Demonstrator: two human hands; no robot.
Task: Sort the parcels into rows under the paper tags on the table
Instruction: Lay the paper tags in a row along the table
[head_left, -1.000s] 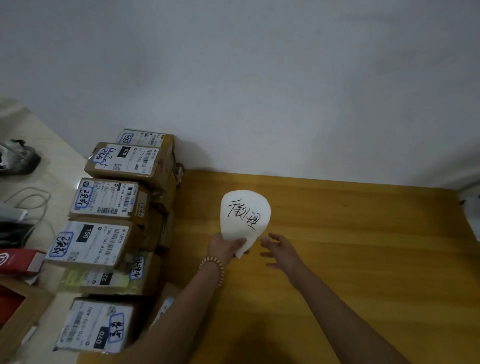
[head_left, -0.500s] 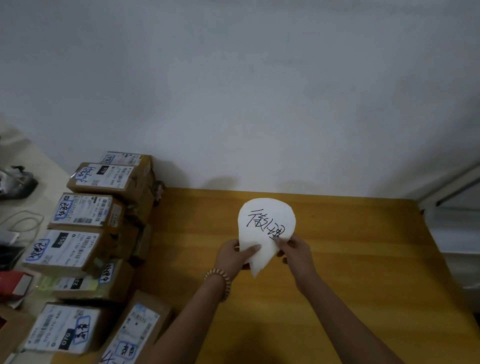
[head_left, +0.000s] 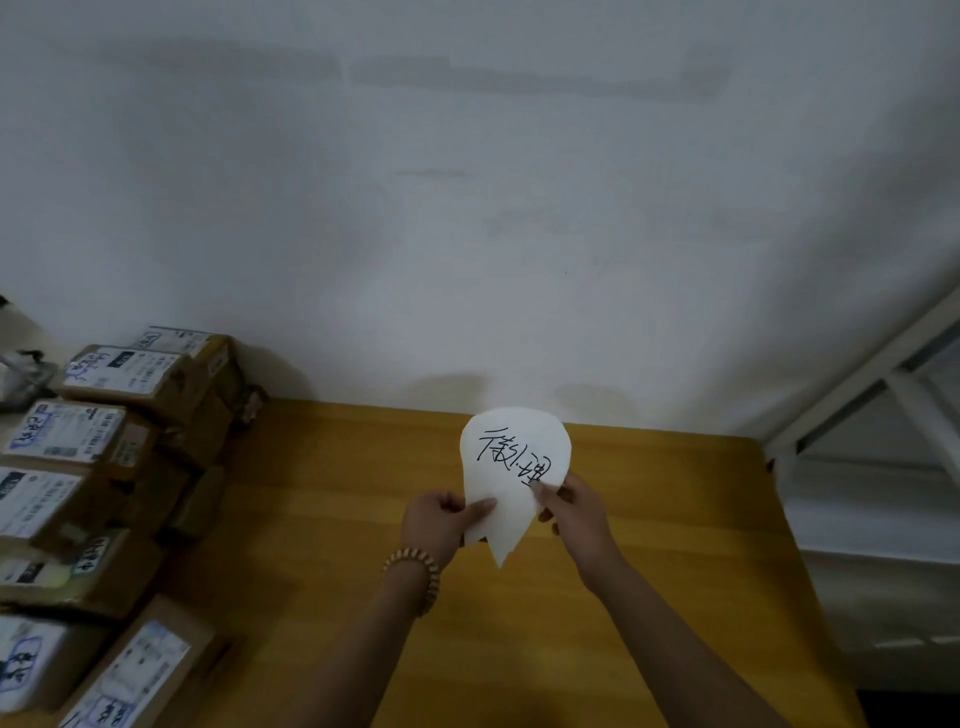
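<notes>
- A yellow-brown wooden table (head_left: 322, 519) stands against a plain white wall (head_left: 467, 208); a white window frame (head_left: 883, 395) fills the right corner.
- Brown cardboard parcels with white shipping labels (head_left: 104, 415) are stacked in a column along the table's left end, and one more labelled brown carton (head_left: 140, 670) lies tilted at the near left.
- The white, rounded paper tag with black handwriting (head_left: 511, 457) is held up over the middle of the table, near the wall, with its pointed end down.
- The left hand (head_left: 436, 525), with a wooden bead bracelet (head_left: 415, 566) on its wrist, grips the tag's lower left edge, thumb on the front.
- The right hand (head_left: 576, 512) pinches the tag's right edge and covers the end of the writing.
- Whether the tag's tip touches the wood cannot be told.
- The leftmost parcels are cut off by the picture's edge, and their labels are too blurred to read.
- A second ago only the left hand held the tag and the right hand hovered beside it; since then the right has taken hold, and the tag sits further right along the table.
- The parcel stack has not moved.
</notes>
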